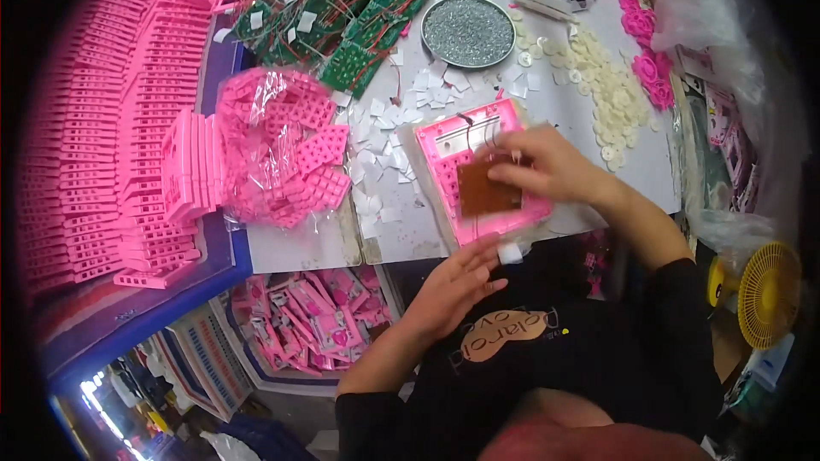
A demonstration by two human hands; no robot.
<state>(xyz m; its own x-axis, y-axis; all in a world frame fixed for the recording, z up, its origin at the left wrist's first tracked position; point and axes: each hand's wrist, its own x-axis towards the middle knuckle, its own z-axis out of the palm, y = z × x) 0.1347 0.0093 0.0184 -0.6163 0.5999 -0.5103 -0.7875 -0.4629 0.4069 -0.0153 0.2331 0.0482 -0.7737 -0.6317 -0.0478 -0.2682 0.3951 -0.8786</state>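
A pink plastic casing [504,224] lies on the table in front of me, with a white strip and dark wires toward its far end. Over its near half is a brown circuit board [487,192], tilted slightly. My right hand [551,162] has its fingers closed at the board's far edge, the thumb against the brown face; the fingertips are partly hidden. My left hand [457,286] rests by the casing's near edge with fingers stretched out, holding nothing I can see. Beside those fingers a small white tag [510,253] sticks out below the casing.
Green circuit boards [350,64] with wires lie heaped at the back left. Nearby are a bag of pink keypads [282,149], white paper bits [376,149], a round dish of metal screws [468,32] and cream discs [611,102]. Stacked pink casings [158,119] fill the left side.
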